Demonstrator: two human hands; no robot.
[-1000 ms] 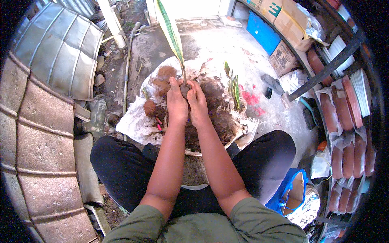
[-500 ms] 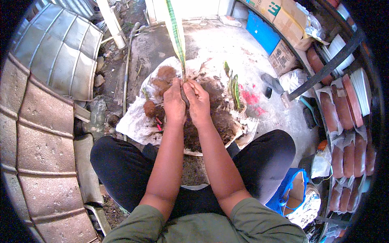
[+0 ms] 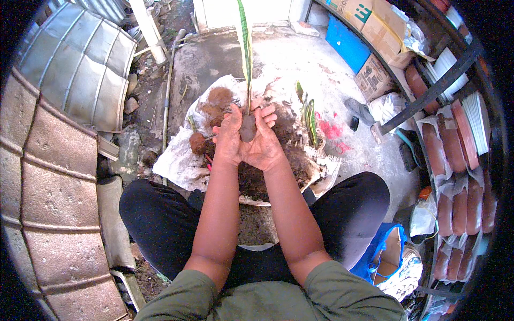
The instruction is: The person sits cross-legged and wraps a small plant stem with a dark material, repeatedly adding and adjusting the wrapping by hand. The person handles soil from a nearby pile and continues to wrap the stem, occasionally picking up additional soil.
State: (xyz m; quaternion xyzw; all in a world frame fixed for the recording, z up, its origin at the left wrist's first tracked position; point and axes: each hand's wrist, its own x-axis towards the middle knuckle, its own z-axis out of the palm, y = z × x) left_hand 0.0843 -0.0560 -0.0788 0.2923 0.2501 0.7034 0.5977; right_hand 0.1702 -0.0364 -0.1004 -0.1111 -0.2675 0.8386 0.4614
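Observation:
A tall snake plant leaf, green with yellow edges, stands upright from a dark ball of soil at its base. My left hand and my right hand cup this ball from both sides, palms turned up and wrists close together. Beneath them a white sack is spread, with loose brown soil on it. Left of my hands lies another rounded soil ball with a short green stub. Several shorter snake plant pieces rest at the sack's right side.
My crossed legs frame the sack's near side. Roof tiles and a bent metal sheet are at the left. A shelf with cardboard boxes and wrapped brown tiles runs along the right. A blue bag sits beside my right knee.
My hands have turned from pinching around the leaf's base to cupping the soil ball, palms up. The leaf has shifted slightly right and stands straighter.

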